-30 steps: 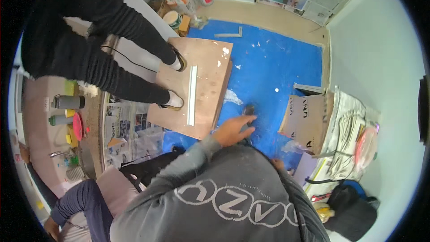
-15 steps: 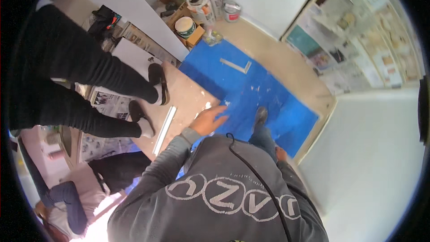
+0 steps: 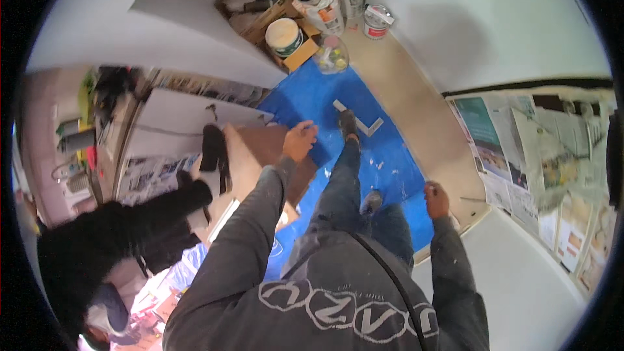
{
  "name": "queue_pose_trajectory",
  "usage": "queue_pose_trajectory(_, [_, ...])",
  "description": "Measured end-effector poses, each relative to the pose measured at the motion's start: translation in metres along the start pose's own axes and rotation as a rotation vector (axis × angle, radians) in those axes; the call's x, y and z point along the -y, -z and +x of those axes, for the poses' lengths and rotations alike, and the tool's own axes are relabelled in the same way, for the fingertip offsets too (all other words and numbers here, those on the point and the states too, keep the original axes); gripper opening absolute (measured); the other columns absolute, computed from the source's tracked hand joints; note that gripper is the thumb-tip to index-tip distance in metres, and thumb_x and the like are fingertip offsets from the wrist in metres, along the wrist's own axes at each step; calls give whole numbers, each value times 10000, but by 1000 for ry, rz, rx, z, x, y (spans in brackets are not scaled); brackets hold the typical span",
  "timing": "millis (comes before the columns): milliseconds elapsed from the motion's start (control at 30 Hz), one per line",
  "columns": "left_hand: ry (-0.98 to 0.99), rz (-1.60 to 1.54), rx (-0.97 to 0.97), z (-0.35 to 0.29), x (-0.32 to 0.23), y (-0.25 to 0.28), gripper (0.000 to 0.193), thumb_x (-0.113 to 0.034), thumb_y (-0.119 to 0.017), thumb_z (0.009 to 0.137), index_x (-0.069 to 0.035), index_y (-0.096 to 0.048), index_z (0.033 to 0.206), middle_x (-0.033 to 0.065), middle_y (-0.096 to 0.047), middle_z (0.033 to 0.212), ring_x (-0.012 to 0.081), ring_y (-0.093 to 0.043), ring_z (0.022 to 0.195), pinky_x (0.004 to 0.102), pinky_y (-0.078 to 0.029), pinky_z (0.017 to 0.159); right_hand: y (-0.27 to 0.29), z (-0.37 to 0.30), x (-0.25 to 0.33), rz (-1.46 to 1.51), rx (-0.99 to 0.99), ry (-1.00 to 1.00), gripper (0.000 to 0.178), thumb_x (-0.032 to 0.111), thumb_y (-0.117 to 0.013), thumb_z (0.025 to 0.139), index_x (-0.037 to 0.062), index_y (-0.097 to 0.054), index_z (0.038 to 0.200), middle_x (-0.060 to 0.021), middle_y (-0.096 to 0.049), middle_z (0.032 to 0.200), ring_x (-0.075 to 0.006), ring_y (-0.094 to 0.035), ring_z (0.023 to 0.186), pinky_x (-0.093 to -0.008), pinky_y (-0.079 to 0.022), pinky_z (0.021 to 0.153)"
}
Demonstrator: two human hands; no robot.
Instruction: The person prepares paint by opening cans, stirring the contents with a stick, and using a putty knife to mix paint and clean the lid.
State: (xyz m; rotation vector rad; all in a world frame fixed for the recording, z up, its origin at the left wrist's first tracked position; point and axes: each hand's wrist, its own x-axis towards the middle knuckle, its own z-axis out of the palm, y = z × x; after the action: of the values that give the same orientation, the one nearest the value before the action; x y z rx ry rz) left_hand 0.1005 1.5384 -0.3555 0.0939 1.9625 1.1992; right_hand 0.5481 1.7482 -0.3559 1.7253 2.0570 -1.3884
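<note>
My left hand (image 3: 299, 141) hangs in the air above the edge of the blue floor sheet (image 3: 396, 168), its fingers loosely bent and apart, with nothing seen in them. Off to the right, my right hand (image 3: 437, 199) is held over the sheet's right edge with its fingers curled in; nothing shows in it. Both hands are away from any object. A pale L-shaped strip (image 3: 374, 129) lies on the sheet, beside my forward shoe (image 3: 348, 123). My other shoe (image 3: 372, 202) is further back on the sheet.
Ahead stand a cardboard box (image 3: 302, 55) with a white tub (image 3: 284, 36), an open sack (image 3: 320, 3), a paint can (image 3: 377, 21) and a clear bag (image 3: 332, 55). A person in black (image 3: 123, 234) is at my left. Newspaper (image 3: 507, 149) covers a surface at right.
I have stepped forward, one shoe now beside the L-shaped strip. My left hand's fingers are more bent, and my right hand has swung out from my side. The person in black appears lower at left.
</note>
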Motion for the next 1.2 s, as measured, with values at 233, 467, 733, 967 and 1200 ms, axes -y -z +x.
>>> queue_pose_trajectory(233, [237, -78, -191, 298, 18, 14, 438, -369, -627, 993, -19, -674, 1252, 124, -698, 860, 243, -672, 717, 377, -563, 612, -75, 84, 101, -405, 67, 201, 682, 425, -750, 844, 79, -559, 1400, -249, -522, 1400, -451, -472, 1308, -583, -394, 1079])
queue_pose_trajectory(467, [292, -523, -368, 514, 63, 72, 651, -479, -480, 1059, -88, -297, 1546, 261, -461, 1399, 453, -604, 1030, 575, -594, 782, -83, 206, 159, -702, 315, 167, 644, 400, -724, 864, 72, -567, 1396, -231, -496, 1443, -444, -388, 1401, -627, -343, 1089])
queue_pose_trajectory(733, [178, -613, -534, 558, 89, 70, 325, -173, -490, 1048, 29, -569, 1290, 210, -666, 1125, 316, -697, 890, 417, -636, 677, -57, 272, 184, -757, 280, 338, 490, 356, -734, 801, 77, -679, 1200, -218, -550, 1376, -450, -434, 1359, -618, -373, 1033])
queue_pose_trajectory(967, [88, -356, -742, 491, 21, 63, 351, -262, -536, 1052, 49, -599, 1201, 195, -688, 969, 288, -719, 804, 389, -624, 698, -57, 283, 196, -787, 340, 326, 472, 377, -711, 816, 80, -685, 1182, -209, -552, 1388, -433, -446, 1350, -635, -363, 1044])
queue_pose_trajectory(1200, [227, 131, -585, 577, 136, 156, 374, -343, -610, 972, -1, -740, 1050, 190, -753, 888, 334, -743, 793, 470, -595, 681, -61, 305, 200, -851, 431, 372, 455, 391, -684, 829, 68, -714, 1148, -226, -557, 1381, -452, -440, 1357, -630, -352, 1061])
